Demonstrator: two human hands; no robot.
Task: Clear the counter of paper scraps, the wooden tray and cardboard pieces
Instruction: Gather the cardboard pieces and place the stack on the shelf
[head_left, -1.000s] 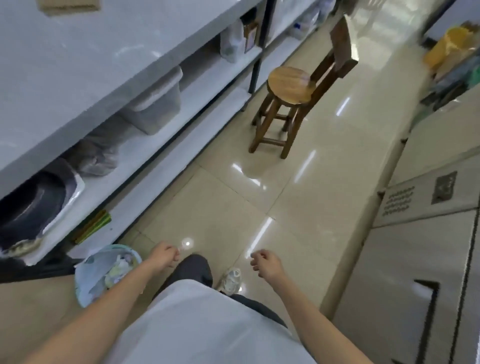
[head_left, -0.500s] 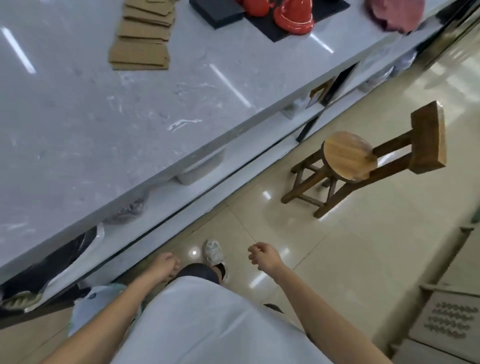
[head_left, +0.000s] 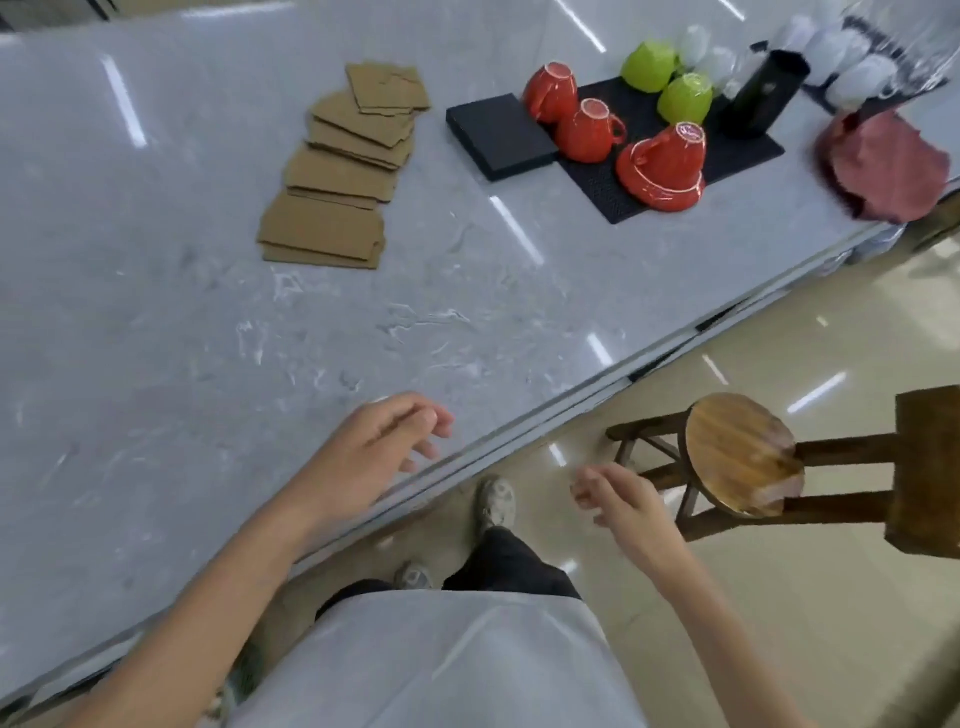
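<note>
We have a single view, from a camera worn on the head, looking steeply down and forward. It faces across the grey marble counter (head_left: 218, 332), whose near edge runs diagonally from lower left to upper right. The counter's far edge lies at the top of the frame. We see the left hand (head_left: 382, 449) close below, over the counter's near edge, and the right hand (head_left: 621, 501) over the floor (head_left: 831, 623). The wide lens bends the edges. No second view overlaps it.
</note>
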